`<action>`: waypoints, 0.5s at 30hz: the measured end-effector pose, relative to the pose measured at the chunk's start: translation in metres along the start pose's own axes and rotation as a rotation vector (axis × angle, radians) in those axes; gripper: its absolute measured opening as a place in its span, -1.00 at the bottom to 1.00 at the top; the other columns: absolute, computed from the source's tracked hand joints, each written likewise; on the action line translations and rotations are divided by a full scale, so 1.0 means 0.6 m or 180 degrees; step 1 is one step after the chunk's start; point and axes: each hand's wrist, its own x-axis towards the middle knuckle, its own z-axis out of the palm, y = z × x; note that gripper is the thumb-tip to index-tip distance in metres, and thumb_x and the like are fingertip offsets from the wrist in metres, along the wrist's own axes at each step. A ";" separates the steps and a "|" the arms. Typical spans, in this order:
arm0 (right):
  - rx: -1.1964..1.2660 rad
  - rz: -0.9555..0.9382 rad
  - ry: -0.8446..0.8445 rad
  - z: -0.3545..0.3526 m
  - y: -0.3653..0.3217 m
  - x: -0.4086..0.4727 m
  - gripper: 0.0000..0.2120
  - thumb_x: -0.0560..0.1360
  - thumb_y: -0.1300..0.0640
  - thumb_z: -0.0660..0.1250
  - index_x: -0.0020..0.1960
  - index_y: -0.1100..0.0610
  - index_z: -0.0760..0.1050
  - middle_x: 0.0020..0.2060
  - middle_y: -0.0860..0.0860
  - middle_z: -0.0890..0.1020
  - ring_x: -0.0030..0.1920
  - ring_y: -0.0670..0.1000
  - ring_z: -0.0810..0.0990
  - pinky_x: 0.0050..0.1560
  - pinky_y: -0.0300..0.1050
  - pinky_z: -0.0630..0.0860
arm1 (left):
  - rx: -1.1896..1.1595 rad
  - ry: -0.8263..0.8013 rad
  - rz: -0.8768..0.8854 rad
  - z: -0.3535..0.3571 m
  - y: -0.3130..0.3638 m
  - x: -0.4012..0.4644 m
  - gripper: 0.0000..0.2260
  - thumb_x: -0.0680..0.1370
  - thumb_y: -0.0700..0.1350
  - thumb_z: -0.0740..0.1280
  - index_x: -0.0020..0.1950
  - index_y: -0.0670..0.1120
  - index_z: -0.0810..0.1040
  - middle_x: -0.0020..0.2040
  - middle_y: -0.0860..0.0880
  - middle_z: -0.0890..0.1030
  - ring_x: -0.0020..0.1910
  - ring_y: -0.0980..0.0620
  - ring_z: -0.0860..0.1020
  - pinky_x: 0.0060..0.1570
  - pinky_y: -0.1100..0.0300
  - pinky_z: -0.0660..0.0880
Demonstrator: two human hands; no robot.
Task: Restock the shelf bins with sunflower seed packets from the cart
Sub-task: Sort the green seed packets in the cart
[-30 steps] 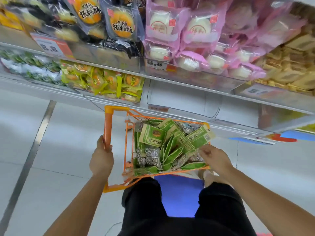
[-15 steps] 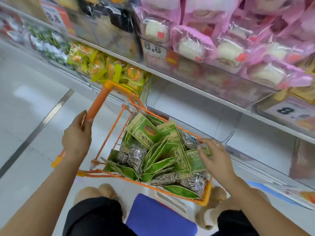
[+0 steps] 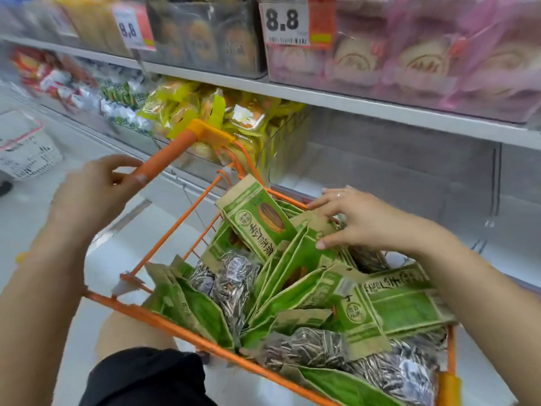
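Green and tan sunflower seed packets (image 3: 295, 276) fill the orange wire cart (image 3: 187, 335) in front of me, some showing striped seeds through clear windows. My right hand (image 3: 360, 221) reaches into the cart's far side, thumb and fingers closing round the tan top of a packet (image 3: 314, 222). My left hand (image 3: 93, 197) holds the cart's orange handle (image 3: 169, 153) between thumb and fingers; it is blurred. Behind the cart on the lower shelf sits a clear bin (image 3: 389, 183) with nothing showing in it.
A bin of yellow snack packets (image 3: 234, 118) stands left of the clear bin. The upper shelf (image 3: 351, 104) carries dark and pink packets with 8.8 price tags (image 3: 285, 20). A white basket (image 3: 23, 150) sits on the floor at far left. My black-clad knee (image 3: 146, 379) is below the cart.
The view has swung closer to the cart and lower shelf. My right hand has moved further across the cart onto a packet. My left hand stays on the handle.
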 end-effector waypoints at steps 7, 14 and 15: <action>0.1354 -0.0297 0.1178 -0.020 -0.064 -0.047 -0.87 0.43 0.12 0.46 -0.23 0.11 0.53 -0.31 -0.03 0.64 -0.21 -0.03 0.60 -0.11 -0.05 0.45 | 0.0256 0.0733 0.0681 -0.003 0.063 -0.056 -0.66 0.55 0.01 0.31 0.28 -0.10 0.52 0.22 -0.18 0.58 0.18 -0.21 0.51 0.12 -0.05 0.42; 0.1688 -0.0042 0.2091 -0.024 -0.076 -0.091 -0.78 0.45 0.12 0.44 -0.29 0.08 0.45 -0.37 0.05 0.58 -0.36 -0.11 0.44 -0.27 -0.14 0.31 | 0.0071 -0.0666 0.1145 0.069 0.156 -0.064 -0.49 0.50 0.16 0.33 0.35 -0.09 0.44 0.30 -0.14 0.51 0.26 -0.12 0.48 0.21 0.04 0.41; 0.1681 0.0024 0.2253 -0.022 -0.074 -0.097 -0.78 0.46 0.12 0.44 -0.29 0.07 0.45 -0.37 0.06 0.58 -0.35 -0.09 0.44 -0.27 -0.12 0.32 | 0.0167 -0.0669 0.1213 0.080 0.162 -0.066 -0.48 0.51 0.15 0.32 0.37 -0.10 0.41 0.31 -0.17 0.49 0.27 -0.14 0.46 0.19 0.04 0.40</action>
